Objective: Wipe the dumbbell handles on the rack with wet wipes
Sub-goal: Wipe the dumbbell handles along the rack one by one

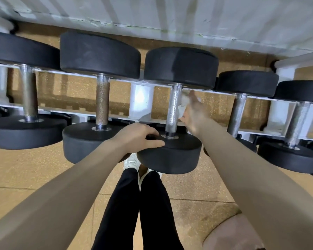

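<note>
We are looking down on a white dumbbell rack (142, 98) holding a row of black round-headed dumbbells, and we take the middle dumbbell (173, 112) as our landmark. Its knurled steel handle (173, 110) runs from the far head, resting on the far rail, to the near head (170, 156), which hangs out over the near rail toward us.

Our left hand (139, 136) rests on the top face of that near head, fingers curled over its edge just left of where the handle enters; it grips the head. Our right hand (194, 112) is just right of the handle, with the white wet wipe (182, 105) bunched between the hand and the steel. The fingers reach toward the handle with the thumb spread low, but the hand is blurred and we cannot tell whether the fingers close round the wipe or only press it, nor whether the wipe touches the handle.

Left of the landmark stands a dumbbell with a brownish, rusty handle (102, 103), its near head touching or nearly touching the landmark's near head and crowding our left wrist. Further left is another rusty-handled dumbbell (28, 98). To the right are two smaller dumbbells with bright handles (238, 114) (295, 123); the closer one sits just behind our right forearm.

Below the landmark's near head we see our black trousers (134, 204) and white shoes (132, 163) on a tan speckled floor (25, 168). Beyond the rack rises a white wall with cracked paint (152, 13).
</note>
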A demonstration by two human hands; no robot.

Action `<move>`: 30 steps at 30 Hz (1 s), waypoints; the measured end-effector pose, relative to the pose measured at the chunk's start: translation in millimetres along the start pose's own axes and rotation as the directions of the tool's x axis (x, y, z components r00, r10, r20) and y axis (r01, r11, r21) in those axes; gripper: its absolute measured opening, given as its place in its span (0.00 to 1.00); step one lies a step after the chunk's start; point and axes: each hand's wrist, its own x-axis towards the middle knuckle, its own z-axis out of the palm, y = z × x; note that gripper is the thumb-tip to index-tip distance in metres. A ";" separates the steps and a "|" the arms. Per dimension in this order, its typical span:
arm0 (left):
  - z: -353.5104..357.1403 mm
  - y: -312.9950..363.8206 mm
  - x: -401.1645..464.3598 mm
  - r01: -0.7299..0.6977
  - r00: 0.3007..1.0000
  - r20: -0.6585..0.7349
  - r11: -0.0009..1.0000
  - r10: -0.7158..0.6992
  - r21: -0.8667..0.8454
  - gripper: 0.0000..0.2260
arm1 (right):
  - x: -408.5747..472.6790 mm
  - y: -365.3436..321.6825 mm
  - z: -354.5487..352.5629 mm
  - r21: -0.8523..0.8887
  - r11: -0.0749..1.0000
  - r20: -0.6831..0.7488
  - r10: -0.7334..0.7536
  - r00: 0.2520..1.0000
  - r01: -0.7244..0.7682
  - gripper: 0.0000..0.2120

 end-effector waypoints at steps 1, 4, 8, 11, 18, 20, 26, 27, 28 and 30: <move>-0.6 1.2 -0.8 -0.006 1.000 0.003 1.000 0.006 0.015 0.22 | -4.6 6.4 -2.2 -0.087 0.996 0.014 0.017 1.000 -0.016 0.25; -0.5 2.0 -1.5 -0.019 1.000 0.014 0.999 0.019 0.027 0.21 | -13.7 26.2 -8.7 -0.260 0.964 0.076 0.080 0.994 -0.057 0.25; -0.6 0.5 0.7 -0.027 1.000 0.012 0.998 0.026 0.053 0.22 | -7.0 14.8 -3.7 -0.342 0.938 0.008 0.055 0.998 -0.049 0.23; -0.7 -1.4 0.2 -0.032 0.999 0.012 0.996 0.031 0.080 0.23 | -0.7 -7.6 14.4 -0.303 0.951 -0.062 -0.077 0.995 0.054 0.18; -2.0 -0.1 -2.9 -0.006 0.999 0.040 1.000 0.006 0.015 0.24 | -7.9 30.9 1.3 -0.409 0.912 0.079 0.037 0.996 -0.002 0.22; -0.5 1.4 -5.4 0.014 0.999 0.042 1.000 -0.014 -0.010 0.23 | -9.6 39.4 -9.0 -0.547 0.837 0.093 0.027 0.995 0.028 0.19; -4.2 5.6 -12.7 0.070 0.996 0.053 0.996 -0.067 -0.048 0.18 | -38.9 -1.8 -18.4 -0.936 -0.196 0.322 -0.143 0.936 0.292 0.10; -5.5 6.3 -13.2 0.076 0.996 0.057 0.996 -0.074 -0.037 0.18 | -46.3 -3.3 -16.4 -0.886 -0.390 0.356 -0.228 0.906 0.250 0.14; -6.9 7.1 -13.4 0.081 0.995 0.060 0.996 -0.079 -0.031 0.19 | -50.6 -1.4 -16.8 -0.810 -0.542 0.437 -0.303 0.847 0.224 0.17; -8.1 8.3 -13.6 0.092 0.994 0.064 0.995 -0.090 -0.028 0.19 | -55.5 7.1 -19.8 -0.780 -0.576 0.532 -0.404 0.744 0.245 0.23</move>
